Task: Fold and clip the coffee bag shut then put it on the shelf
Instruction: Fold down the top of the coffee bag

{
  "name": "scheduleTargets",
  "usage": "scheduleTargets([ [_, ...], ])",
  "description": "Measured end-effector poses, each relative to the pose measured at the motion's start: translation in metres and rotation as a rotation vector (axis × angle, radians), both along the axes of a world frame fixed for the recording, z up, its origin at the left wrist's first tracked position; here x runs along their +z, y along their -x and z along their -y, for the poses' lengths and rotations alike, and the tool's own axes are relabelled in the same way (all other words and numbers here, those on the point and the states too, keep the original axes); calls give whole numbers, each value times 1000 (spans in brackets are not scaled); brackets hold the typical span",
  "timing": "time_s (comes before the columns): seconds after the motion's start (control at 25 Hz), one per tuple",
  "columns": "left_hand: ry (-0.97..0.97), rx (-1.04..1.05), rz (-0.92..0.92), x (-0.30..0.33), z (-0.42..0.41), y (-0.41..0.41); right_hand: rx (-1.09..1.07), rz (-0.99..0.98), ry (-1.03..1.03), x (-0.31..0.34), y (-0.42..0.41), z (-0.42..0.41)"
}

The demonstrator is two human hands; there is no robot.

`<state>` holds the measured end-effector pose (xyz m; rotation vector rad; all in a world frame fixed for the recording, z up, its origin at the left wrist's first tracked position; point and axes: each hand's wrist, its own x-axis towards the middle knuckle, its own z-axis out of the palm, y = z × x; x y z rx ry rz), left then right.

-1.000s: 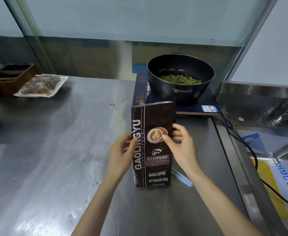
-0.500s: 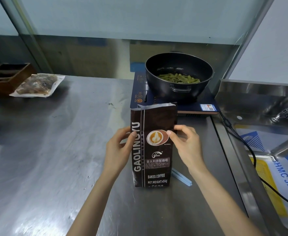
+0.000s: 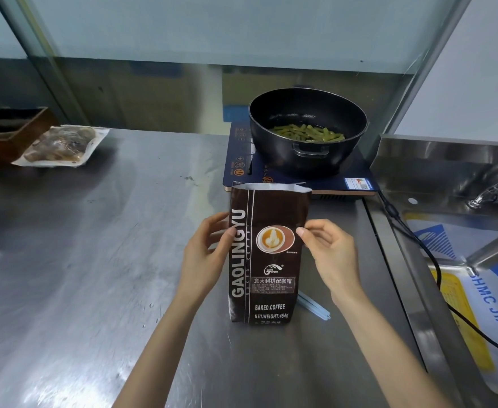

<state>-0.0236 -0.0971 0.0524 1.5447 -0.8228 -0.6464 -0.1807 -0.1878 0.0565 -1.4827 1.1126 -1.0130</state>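
Note:
A tall dark brown coffee bag (image 3: 266, 260) stands upright on the steel counter (image 3: 94, 260), its top open and showing a silver lining. My left hand (image 3: 208, 250) grips the bag's left edge with thumb on the front. On the right edge, at the same height, my right hand (image 3: 328, 248) pinches the bag. A pale blue clip stick (image 3: 314, 307) lies on the counter just behind the bag's lower right corner, partly hidden by the bag and my right wrist.
A black pot (image 3: 306, 131) with green beans sits on an induction cooker (image 3: 241, 160) right behind the bag. A black cable (image 3: 418, 245) runs along the sink (image 3: 462, 216) at right. A vacuum-packed food pouch (image 3: 62, 145) and a wooden box (image 3: 9, 131) lie far left.
Both hands have shifted slightly outward along the bag's side edges, and the bag's top has opened a little, showing the silver lining. The bag stands in the same place.

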Motion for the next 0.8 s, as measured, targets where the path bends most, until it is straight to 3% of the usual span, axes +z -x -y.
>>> scheduleTargets([
  [0.32, 6, -33, 8, 2, 0, -3, 45, 152, -110, 0, 2, -1],
  [0.8, 28, -113, 26, 2, -3, -6, 218, 118, -55, 11, 9, -7],
])
